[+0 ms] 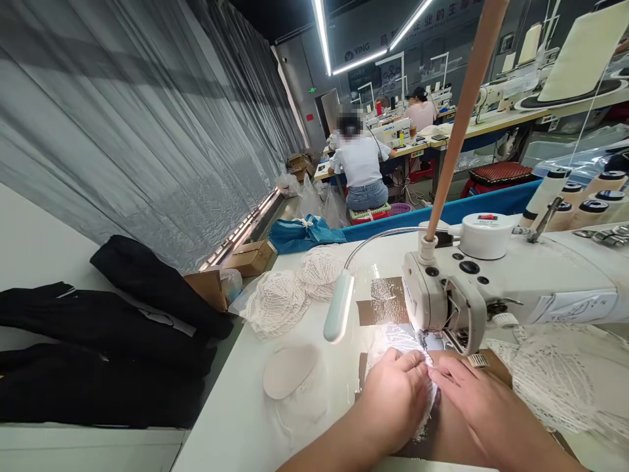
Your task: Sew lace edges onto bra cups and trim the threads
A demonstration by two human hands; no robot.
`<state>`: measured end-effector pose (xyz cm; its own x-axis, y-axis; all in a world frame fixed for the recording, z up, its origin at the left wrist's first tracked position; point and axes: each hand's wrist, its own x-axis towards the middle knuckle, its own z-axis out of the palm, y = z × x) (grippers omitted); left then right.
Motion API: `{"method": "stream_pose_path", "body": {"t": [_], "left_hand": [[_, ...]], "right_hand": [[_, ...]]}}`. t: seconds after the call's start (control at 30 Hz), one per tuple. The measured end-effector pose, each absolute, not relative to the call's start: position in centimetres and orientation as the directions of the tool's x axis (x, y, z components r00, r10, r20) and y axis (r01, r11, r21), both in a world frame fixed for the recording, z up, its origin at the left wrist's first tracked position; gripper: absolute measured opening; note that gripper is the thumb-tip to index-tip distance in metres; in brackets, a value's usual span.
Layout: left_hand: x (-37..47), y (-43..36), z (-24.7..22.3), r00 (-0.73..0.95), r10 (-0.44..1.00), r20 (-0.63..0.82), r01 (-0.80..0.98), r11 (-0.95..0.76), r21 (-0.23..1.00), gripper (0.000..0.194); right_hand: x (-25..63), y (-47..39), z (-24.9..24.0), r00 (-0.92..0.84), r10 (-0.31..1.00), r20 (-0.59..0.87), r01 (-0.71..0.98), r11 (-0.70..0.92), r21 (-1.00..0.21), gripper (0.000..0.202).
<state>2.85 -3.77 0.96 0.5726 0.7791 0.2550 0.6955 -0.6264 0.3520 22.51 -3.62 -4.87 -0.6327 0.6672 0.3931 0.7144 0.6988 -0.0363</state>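
White lace fabric (398, 337) lies under the head of a white sewing machine (427, 295). My left hand (400, 390) is closed on the lace just in front of the needle area, thumb and forefinger pinched together. Close beside it on the right, my right hand (474, 393) rests with its fingertips on the lace edge, fingers bent and close together. The needle itself is hidden behind the machine head. A small lamp (340, 305) on a bent metal neck hangs to the left of the machine.
Lace pieces (280, 301) are heaped at the table's back left, a beige cup-shaped pad (291, 372) in front of them. More lace (555, 373) lies right. Thread cones (545, 196) stand behind the machine. Dark clothing (98, 354) is far left. Two people sit farther back.
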Motion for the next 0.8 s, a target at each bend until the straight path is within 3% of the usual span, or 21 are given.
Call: {"method": "stream_pose_path", "body": {"t": [0.1,0.23,0.57,0.8], "left_hand": [[3.2,-3.1,0.7,0.584,0.761,0.283,0.702,-0.648,0.295,0.023],[3.1,-2.1,0.8,0.577,0.770,0.271,0.723,-0.637,0.270,0.023],[2.7,-0.8,0.2,0.593,0.759,0.270,0.686,-0.651,0.325,0.026],[2.6,-0.3,-0.4,0.555,0.788,0.268,0.733,-0.615,0.291,0.029]], "right_hand": [[21.7,-3.4,-3.5,-0.562,0.679,0.471,0.762,0.647,-0.023,0.051],[20.9,-3.2,-2.2,-0.513,0.747,0.423,0.820,0.572,-0.016,0.058],[20.7,-3.0,-2.9,-0.500,0.760,0.415,0.851,0.521,0.072,0.066],[21.0,-3.2,-2.9,-0.506,0.790,0.347,0.842,0.539,0.000,0.067]]}}
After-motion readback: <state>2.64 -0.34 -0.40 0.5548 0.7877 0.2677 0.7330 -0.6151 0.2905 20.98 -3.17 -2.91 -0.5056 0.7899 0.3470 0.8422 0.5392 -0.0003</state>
